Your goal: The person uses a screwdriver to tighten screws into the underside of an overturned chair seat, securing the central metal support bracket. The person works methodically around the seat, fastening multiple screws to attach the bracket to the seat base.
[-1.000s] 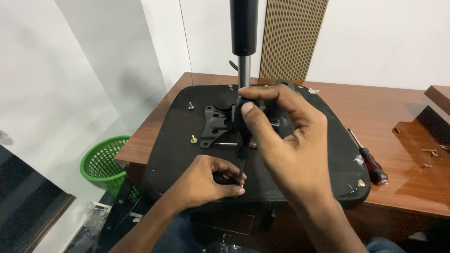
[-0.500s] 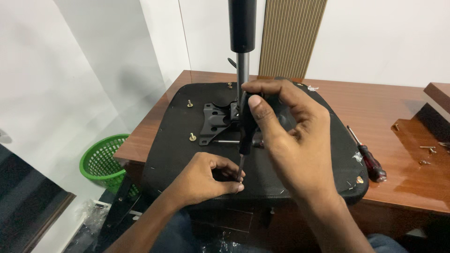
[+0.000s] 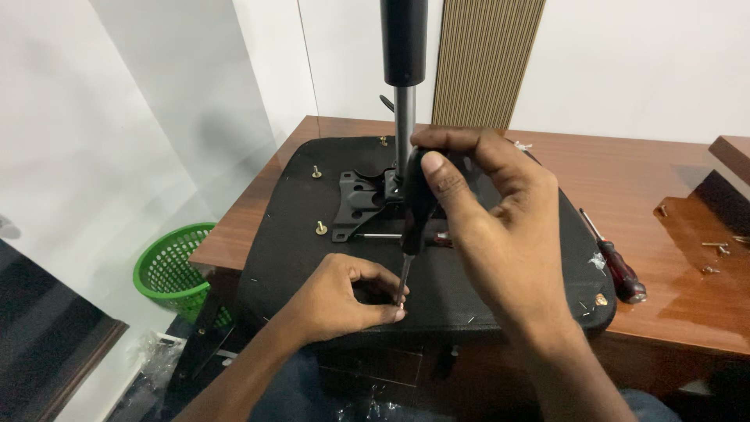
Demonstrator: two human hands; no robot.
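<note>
An upturned black chair seat (image 3: 297, 234) lies on a brown wooden desk (image 3: 641, 180), its metal bracket (image 3: 361, 205) and gas cylinder (image 3: 404, 62) pointing up. My right hand (image 3: 492, 227) grips a black-handled screwdriver (image 3: 416, 211) upright, tip down near the seat's front edge. My left hand (image 3: 344, 301) pinches around the screwdriver's tip, fingers resting on the seat; whatever is under them is hidden.
A second screwdriver with a red and black handle (image 3: 617, 262) lies on the desk right of the seat. Loose screws (image 3: 715, 250) sit at the far right. A green basket (image 3: 168, 270) stands on the floor to the left. Bolts (image 3: 320, 228) stick up from the seat.
My right hand has shifted slightly on the screwdriver handle, which stays upright. My left hand keeps its place at the tip.
</note>
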